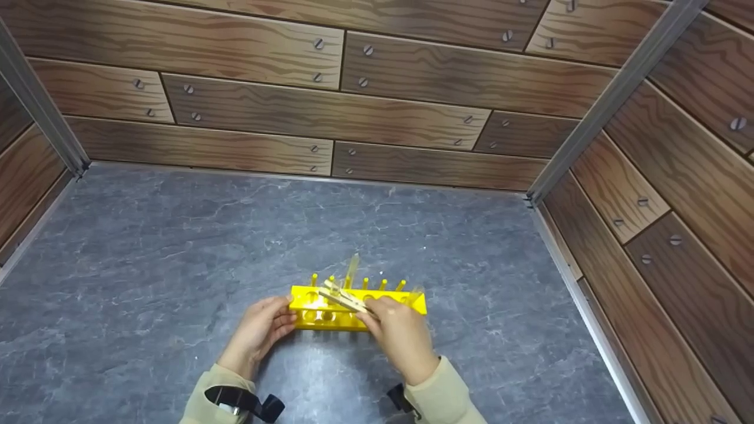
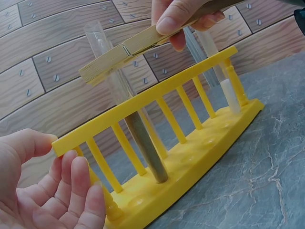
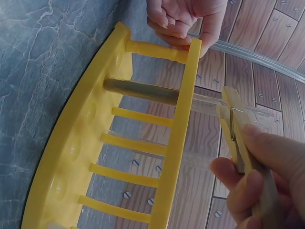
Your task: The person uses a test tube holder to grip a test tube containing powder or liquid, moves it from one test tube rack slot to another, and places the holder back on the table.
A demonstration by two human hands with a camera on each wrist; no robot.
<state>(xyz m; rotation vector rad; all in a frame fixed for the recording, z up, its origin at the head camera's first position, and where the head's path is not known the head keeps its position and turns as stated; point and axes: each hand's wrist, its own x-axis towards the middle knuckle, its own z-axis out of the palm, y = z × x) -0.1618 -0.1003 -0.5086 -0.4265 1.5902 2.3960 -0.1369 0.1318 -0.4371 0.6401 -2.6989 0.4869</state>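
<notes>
My left hand (image 1: 258,331) pinches the left end of the top bar of a yellow test tube rack (image 2: 95,138), thumb on one side and fingertips on the other. In my right hand (image 1: 403,338) is a wooden test tube clamp (image 2: 108,61) with a metal spring, held between thumb and curled fingers. The clamp's far end lies across the clear upper part of a test tube (image 3: 143,90). That tube stands in a rack hole near the left end, with greenish-brown liquid filling its lower part.
A second test tube (image 2: 231,95) with white contents stands at the rack's right end. An empty clear tube (image 1: 353,268) rises at the back among the rack's yellow pegs (image 1: 383,284). Wood-patterned walls (image 1: 253,106) enclose the grey marbled surface (image 1: 177,247).
</notes>
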